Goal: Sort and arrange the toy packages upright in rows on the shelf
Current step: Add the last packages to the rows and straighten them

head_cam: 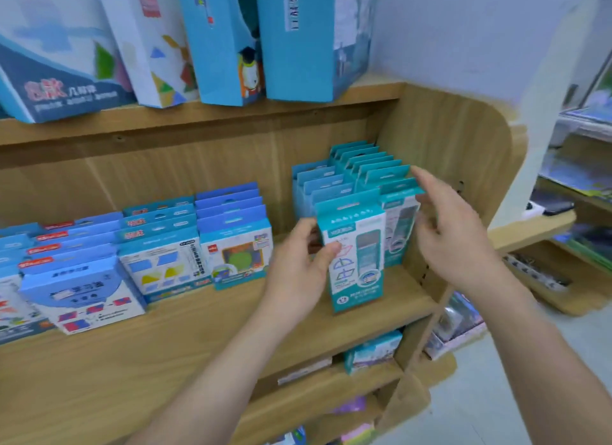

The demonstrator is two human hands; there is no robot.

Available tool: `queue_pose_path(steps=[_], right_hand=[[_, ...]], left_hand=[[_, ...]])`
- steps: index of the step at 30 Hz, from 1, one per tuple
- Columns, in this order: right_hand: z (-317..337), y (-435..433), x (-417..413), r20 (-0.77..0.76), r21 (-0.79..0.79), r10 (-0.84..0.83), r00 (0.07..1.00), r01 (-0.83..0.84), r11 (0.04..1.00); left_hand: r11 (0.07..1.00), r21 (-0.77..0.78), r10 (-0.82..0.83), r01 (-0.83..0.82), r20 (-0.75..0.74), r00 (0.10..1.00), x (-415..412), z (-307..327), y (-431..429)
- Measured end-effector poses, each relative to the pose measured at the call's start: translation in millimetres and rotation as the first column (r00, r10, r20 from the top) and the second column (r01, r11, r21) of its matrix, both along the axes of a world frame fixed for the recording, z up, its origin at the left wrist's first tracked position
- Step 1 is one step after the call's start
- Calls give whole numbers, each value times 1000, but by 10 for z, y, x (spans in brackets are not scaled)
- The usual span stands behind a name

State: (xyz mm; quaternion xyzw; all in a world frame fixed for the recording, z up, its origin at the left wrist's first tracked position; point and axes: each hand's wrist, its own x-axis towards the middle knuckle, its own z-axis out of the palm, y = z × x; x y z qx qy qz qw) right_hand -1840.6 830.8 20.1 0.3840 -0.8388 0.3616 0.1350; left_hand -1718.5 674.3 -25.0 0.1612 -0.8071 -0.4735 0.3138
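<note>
A teal toy package [354, 255] stands upright at the front of the wooden shelf [198, 328]. My left hand [298, 265] grips its left edge, thumb across the front. Behind it stand two rows of upright packages: a blue row [318, 182] and a teal row [371, 166] by the shelf's right wall. My right hand [453, 226] hovers at the front of the teal row, fingers spread and relaxed, holding nothing. Further left on the shelf stand more upright rows of blue packages [231, 232].
Large blue and white boxes [225, 40] stand on the shelf above. The rounded wooden side panel [463, 146] closes the shelf on the right. Lower shelves hold a few small boxes [374, 350]. Another display rack [576, 212] stands at the far right.
</note>
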Motion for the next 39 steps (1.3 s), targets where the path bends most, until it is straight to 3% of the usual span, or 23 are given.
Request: queue_pose_path(steps=[3,6,11,20,28,39], right_hand=[[264,-48,-290,-74,189,82,994,-67,980],[401,-152,-511,-28,366,88,996,-71,928],[506,-300,-602,-129,616,77,989,20,787],[300,-614,-824,-275,546,87,957,81,834],[238,-500,-781,-272,440,100,957,31,898],[299,-229,-656,-219,278,119,968,-55,959]], left_hand=[[994,-111,3,-3,2,1000,-488,-17,215],[970,-235,61,-57,12,998,-829,-158,295],[929,-360,159,-84,185,970,-1024,-467,306],[947,-306,181,-101,246,952,-1096,-624,301],[901,-425,185,-85,200,962,-1050,-615,331],[909,-396,197,-128,140,970,-1006,-417,403]])
